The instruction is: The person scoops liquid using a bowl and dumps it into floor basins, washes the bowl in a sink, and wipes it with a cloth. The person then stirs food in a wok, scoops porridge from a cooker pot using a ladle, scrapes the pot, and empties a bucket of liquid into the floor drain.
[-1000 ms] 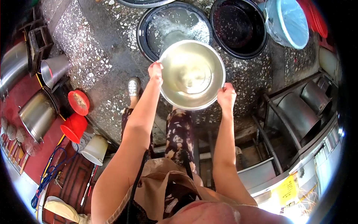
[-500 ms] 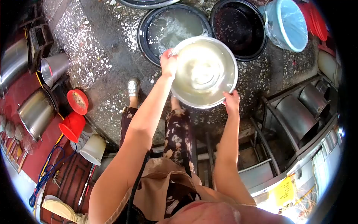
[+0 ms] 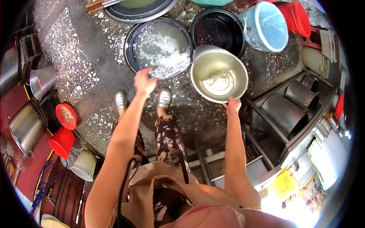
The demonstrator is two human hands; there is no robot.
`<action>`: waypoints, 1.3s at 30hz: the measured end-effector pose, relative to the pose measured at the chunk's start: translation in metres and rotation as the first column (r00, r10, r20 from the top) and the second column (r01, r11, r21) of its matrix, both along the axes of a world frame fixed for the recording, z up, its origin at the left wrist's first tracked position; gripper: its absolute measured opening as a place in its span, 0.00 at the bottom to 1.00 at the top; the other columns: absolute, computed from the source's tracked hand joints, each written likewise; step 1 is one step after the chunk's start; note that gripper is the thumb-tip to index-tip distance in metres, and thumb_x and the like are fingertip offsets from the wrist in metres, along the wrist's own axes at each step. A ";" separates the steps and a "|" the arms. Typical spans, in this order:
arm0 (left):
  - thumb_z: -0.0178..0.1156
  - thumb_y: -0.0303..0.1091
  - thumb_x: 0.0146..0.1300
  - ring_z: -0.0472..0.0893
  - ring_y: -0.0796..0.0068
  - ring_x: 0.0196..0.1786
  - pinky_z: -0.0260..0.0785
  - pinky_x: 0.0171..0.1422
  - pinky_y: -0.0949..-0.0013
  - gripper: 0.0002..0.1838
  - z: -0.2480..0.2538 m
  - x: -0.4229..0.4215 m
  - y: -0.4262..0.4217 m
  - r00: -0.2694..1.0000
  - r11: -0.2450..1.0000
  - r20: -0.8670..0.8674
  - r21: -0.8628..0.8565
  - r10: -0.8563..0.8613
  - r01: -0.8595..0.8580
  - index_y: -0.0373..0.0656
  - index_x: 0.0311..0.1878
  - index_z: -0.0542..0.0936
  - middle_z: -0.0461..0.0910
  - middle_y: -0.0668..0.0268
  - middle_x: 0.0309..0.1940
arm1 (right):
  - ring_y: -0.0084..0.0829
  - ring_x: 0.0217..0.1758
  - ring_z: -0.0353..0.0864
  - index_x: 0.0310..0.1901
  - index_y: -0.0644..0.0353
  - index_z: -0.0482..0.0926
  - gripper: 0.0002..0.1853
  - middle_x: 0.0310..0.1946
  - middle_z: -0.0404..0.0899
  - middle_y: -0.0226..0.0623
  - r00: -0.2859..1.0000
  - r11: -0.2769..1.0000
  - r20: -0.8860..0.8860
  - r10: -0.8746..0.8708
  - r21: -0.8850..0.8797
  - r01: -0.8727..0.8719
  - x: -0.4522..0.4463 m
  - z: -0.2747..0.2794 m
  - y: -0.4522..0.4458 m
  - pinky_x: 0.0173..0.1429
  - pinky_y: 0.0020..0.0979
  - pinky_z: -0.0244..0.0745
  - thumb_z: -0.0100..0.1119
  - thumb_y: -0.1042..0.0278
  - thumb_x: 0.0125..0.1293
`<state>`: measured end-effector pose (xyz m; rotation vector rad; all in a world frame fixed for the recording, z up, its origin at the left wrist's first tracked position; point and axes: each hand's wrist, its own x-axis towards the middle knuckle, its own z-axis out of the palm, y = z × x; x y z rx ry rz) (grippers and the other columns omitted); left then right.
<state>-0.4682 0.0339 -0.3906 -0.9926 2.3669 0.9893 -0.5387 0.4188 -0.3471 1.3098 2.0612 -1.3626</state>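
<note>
A deep silver metal pot (image 3: 197,74) hangs tilted at the right of centre, its mouth facing me. Its lower rim is gripped by my right hand (image 3: 232,106). The inside is shiny, and I cannot tell whether liquid is in it. My left hand (image 3: 145,82) is off the pot, fingers apart and holding nothing, just in front of the near rim of a black tub (image 3: 129,59). Cloudy water (image 3: 161,41) with white foam or bubbles fills that tub. To its right stands a dark tub (image 3: 239,28), partly covered by the pot.
Another tub (image 3: 152,17) with brushes or sticks (image 3: 100,5) across it stands at the top. A blue bucket (image 3: 262,41) lined with plastic and red buckets (image 3: 298,19) are at upper right. Metal pots (image 3: 279,114) sit on a rack at right; a red bucket (image 3: 62,142) is at left.
My left hand has let go of the pot and moved left and down. The pot has tilted in my right hand and shifted right. Foam in the tub has spread, and my view has shifted.
</note>
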 end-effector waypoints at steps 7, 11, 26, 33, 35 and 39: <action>0.56 0.35 0.47 0.71 0.54 0.54 0.63 0.59 0.57 0.18 0.026 0.262 -0.127 0.884 0.919 0.361 -0.359 0.296 -0.162 0.51 0.45 0.79 0.75 0.55 0.48 | 0.34 0.24 0.80 0.43 0.69 0.74 0.16 0.31 0.78 0.46 0.986 0.933 -0.050 0.159 0.334 -0.133 -0.087 0.000 0.007 0.19 0.31 0.79 0.52 0.75 0.50; 0.55 0.34 0.49 0.71 0.55 0.47 0.65 0.51 0.56 0.14 0.089 0.416 -0.134 0.857 0.858 0.506 -0.479 0.101 0.182 0.45 0.40 0.77 0.74 0.59 0.42 | 0.37 0.27 0.82 0.40 0.63 0.78 0.15 0.31 0.80 0.46 0.931 0.634 0.108 0.348 0.705 -0.318 -0.138 0.026 -0.001 0.21 0.32 0.79 0.53 0.70 0.49; 0.52 0.38 0.52 0.70 0.62 0.52 0.63 0.56 0.58 0.11 0.183 0.800 -0.018 0.585 0.873 0.649 -0.379 0.487 -0.306 0.47 0.35 0.81 0.74 0.64 0.46 | 0.47 0.43 0.79 0.52 0.54 0.72 0.21 0.44 0.77 0.46 0.726 -0.030 0.222 0.651 0.963 -0.267 0.050 0.269 -0.189 0.42 0.45 0.76 0.45 0.54 0.60; 0.50 0.38 0.54 0.74 0.56 0.50 0.65 0.56 0.58 0.16 0.136 0.923 -0.099 0.275 0.358 0.392 -0.155 0.878 -0.921 0.49 0.44 0.79 0.77 0.59 0.45 | 0.36 0.30 0.80 0.48 0.66 0.71 0.20 0.40 0.77 0.46 0.775 0.759 0.043 0.631 0.173 -0.627 0.300 0.190 -0.338 0.22 0.31 0.76 0.45 0.60 0.61; 0.50 0.36 0.55 0.75 0.55 0.48 0.67 0.53 0.61 0.15 0.151 0.924 -0.146 0.174 0.178 0.044 -0.128 0.984 -0.976 0.48 0.45 0.79 0.78 0.60 0.43 | 0.43 0.39 0.78 0.48 0.71 0.71 0.18 0.42 0.76 0.48 0.728 0.615 -0.092 0.680 -0.470 -0.634 0.399 0.195 -0.461 0.38 0.43 0.80 0.49 0.76 0.54; 0.53 0.29 0.58 0.78 0.66 0.47 0.69 0.51 0.68 0.15 0.194 0.936 -0.262 -0.106 -0.027 -0.259 0.291 0.960 -0.956 0.43 0.49 0.76 0.79 0.61 0.44 | 0.31 0.26 0.74 0.43 0.63 0.69 0.14 0.27 0.72 0.34 0.248 0.192 -0.049 0.967 -0.496 -0.847 0.539 0.192 -0.648 0.24 0.33 0.75 0.49 0.77 0.52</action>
